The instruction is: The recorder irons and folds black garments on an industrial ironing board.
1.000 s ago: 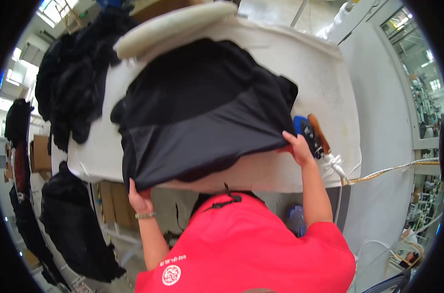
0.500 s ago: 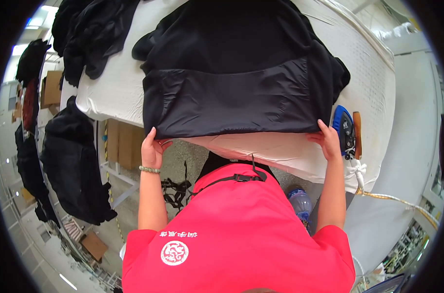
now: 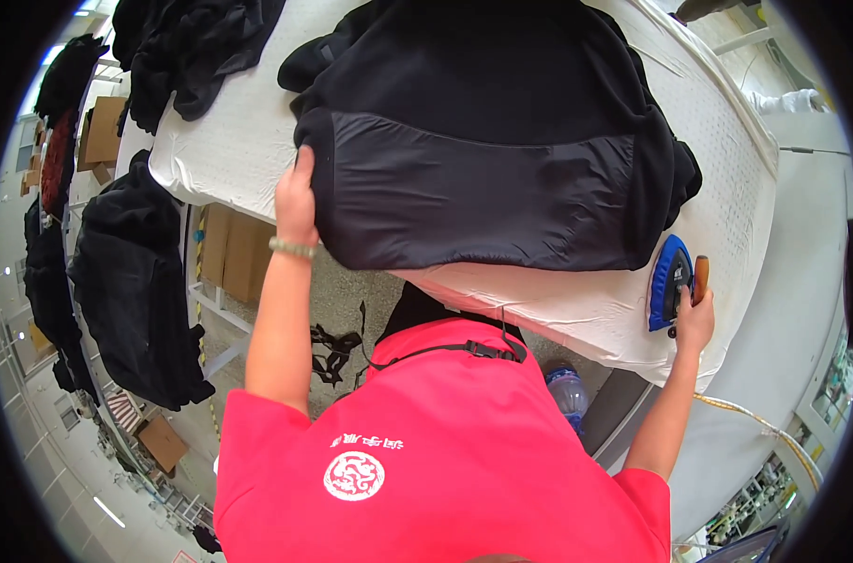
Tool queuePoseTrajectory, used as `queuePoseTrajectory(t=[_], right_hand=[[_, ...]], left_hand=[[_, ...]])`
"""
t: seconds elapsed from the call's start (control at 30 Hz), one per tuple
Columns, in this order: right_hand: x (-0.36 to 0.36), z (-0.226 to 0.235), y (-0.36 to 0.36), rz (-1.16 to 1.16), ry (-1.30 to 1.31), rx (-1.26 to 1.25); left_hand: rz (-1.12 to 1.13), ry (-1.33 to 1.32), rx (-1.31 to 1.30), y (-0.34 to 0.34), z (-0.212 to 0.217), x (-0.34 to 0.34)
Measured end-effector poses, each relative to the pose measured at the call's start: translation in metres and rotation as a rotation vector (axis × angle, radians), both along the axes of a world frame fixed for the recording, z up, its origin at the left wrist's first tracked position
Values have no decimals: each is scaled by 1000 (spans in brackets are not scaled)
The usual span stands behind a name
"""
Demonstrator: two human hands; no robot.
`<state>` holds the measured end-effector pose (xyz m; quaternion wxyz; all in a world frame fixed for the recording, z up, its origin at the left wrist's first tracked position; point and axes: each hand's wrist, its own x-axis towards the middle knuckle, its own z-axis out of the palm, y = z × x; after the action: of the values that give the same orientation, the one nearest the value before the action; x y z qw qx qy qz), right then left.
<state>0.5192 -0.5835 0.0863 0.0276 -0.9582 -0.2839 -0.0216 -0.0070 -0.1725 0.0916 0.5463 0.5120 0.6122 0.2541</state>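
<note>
A black garment [image 3: 483, 141] lies spread flat on the white padded ironing table [image 3: 726, 169], its smoother dark panel toward the person, and the left hand [image 3: 295, 197] rests flat on the panel's left edge, fingers together and pressing down rather than gripping. At the table's right end the right hand [image 3: 696, 319] wraps around the brown handle of a blue iron [image 3: 670, 281] that sits on the white cover, just beside the garment's lower right corner. More black clothes [image 3: 201, 47] are heaped at the table's far left, dark garments [image 3: 135, 281] hang beside it, cardboard boxes [image 3: 234, 253] stand under it with contents I cannot make out, and a plastic bottle [image 3: 567, 394] shows below the table edge.
</note>
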Motion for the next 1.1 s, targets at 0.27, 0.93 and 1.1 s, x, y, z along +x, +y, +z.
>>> queuePoseTrajectory(t=[0.27, 0.93, 1.1], right_hand=[[25, 17, -9, -366, 562, 228], [-275, 80, 330, 571, 637, 286], [-263, 80, 322, 357, 540, 343]], left_hand=[[190, -894, -445, 1, 13, 2], [128, -1479, -761, 0, 0, -8], [171, -1450, -801, -3, -2, -8]])
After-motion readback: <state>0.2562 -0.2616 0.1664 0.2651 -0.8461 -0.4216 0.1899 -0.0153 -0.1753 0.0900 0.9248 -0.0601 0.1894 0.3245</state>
